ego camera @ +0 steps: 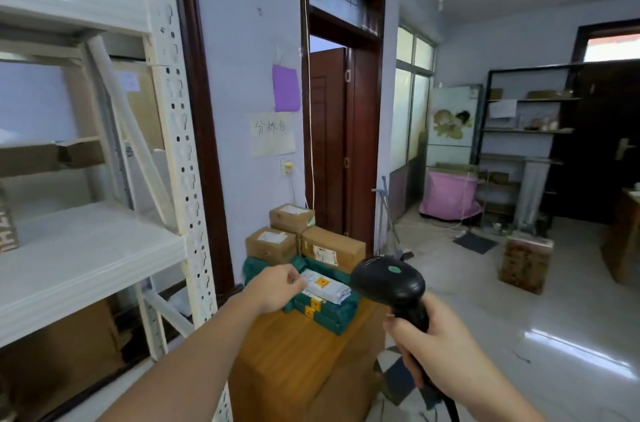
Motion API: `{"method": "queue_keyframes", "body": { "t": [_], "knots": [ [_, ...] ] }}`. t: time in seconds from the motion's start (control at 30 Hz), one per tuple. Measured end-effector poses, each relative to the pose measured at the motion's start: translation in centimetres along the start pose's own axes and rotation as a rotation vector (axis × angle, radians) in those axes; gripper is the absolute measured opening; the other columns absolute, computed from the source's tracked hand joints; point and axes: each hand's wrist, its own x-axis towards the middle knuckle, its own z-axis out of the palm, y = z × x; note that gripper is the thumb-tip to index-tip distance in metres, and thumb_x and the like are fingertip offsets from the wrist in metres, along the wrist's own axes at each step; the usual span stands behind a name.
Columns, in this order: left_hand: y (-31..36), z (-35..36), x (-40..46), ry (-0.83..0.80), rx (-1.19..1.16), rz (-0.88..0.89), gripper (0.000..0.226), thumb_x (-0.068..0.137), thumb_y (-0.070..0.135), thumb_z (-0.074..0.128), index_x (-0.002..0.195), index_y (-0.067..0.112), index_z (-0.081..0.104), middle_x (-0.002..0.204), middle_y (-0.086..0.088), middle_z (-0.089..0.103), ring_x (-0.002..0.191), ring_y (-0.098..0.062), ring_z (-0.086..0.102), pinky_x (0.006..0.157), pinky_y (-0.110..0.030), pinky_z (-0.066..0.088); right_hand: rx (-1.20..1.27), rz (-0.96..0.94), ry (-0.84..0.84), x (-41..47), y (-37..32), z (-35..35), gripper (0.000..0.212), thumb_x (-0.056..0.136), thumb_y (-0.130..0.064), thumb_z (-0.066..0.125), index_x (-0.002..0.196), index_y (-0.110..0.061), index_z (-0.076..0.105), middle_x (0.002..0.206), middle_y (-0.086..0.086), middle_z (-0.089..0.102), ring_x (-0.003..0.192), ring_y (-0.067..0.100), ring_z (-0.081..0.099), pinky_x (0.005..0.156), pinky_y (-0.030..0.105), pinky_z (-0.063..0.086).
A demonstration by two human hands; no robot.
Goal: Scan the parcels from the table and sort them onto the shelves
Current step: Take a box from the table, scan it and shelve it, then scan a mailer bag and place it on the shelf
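White shelving [86, 248] is seen at 9 o'clock. A grey parcel [323, 288] atop green parcels [329, 311] on the wooden table [304, 352] is pinched by the left hand [277, 286]. Cardboard boxes [304, 241] are stacked behind. A black scanner [391, 283] is gripped by the right hand [433, 342] at 4 o'clock.

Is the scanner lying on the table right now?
No. The right hand grips the black scanner in the air beside the wooden table.

Three cardboard boxes [304, 238], one white parcel [323, 288], one black scanner [393, 283], one wooden table [304, 352], two hands [277, 286].
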Motion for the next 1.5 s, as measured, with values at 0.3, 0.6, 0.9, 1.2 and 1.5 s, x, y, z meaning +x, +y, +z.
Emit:
{"method": "queue_keyframes", "body": {
  "t": [0.3,0.6,0.9,1.2,1.5],
  "knots": [
    [-0.1,5.0,6.6,-0.07,-0.023,-0.076,0.038,0.099,0.048,0.06,0.128,0.024,0.06,0.125,0.004,0.066,0.114,-0.015,0.061,0.101,-0.035,0.05,-0.004,0.091,-0.009,6.9,5.0,-2.8,0.015,0.091,-0.017,0.067,0.096,-0.03,0.064,0.054,-0.01,0.062,0.046,-0.001,0.055,0.05,0.017,0.042],
    [-3.7,4.8,16.5,-0.087,-0.028,-0.126,0.033,0.1,0.04,0.062,0.128,0.022,0.061,0.111,0.005,0.067,0.103,-0.012,0.064,0.092,-0.027,0.053,-0.02,0.086,-0.031,17.6,6.4,-3.1,0.011,0.089,-0.018,0.066,0.089,-0.029,0.062,0.051,-0.016,0.06,0.046,-0.002,0.055,0.057,0.019,0.041],
    [-5.3,4.8,27.2,-0.096,-0.049,-0.148,0.037,0.1,0.04,0.062,0.132,0.022,0.059,0.122,0.002,0.067,0.11,-0.015,0.063,0.101,-0.034,0.052,-0.041,0.05,-0.069,27.7,7.9,-4.0,0.016,0.092,-0.015,0.065,0.094,-0.029,0.06,0.049,-0.018,0.061,0.044,-0.004,0.056,0.056,0.021,0.04],
    [-8.6,11.7,37.8,-0.155,-0.086,-0.28,0.034,0.102,0.04,0.057,0.128,0.019,0.06,0.124,-0.004,0.067,0.115,-0.021,0.062,0.1,-0.035,0.05,-0.081,0.125,-0.182,40.6,14.8,-6.0,0.009,0.089,-0.021,0.068,0.09,-0.029,0.063,0.054,-0.009,0.06,0.048,0.002,0.053,0.061,0.03,0.044],
    [-11.1,22.5,42.9,-0.12,-0.454,-0.655,0.053,0.104,0.039,0.057,0.148,0.011,0.048,0.14,-0.009,0.057,0.11,-0.021,0.059,0.084,-0.027,0.041,-0.053,0.245,-0.379,50.7,20.8,-5.1,0.009,0.091,-0.008,0.06,0.095,-0.015,0.056,0.047,0.01,0.052,0.037,0.02,0.047,0.047,0.028,0.044]
  ]
}}
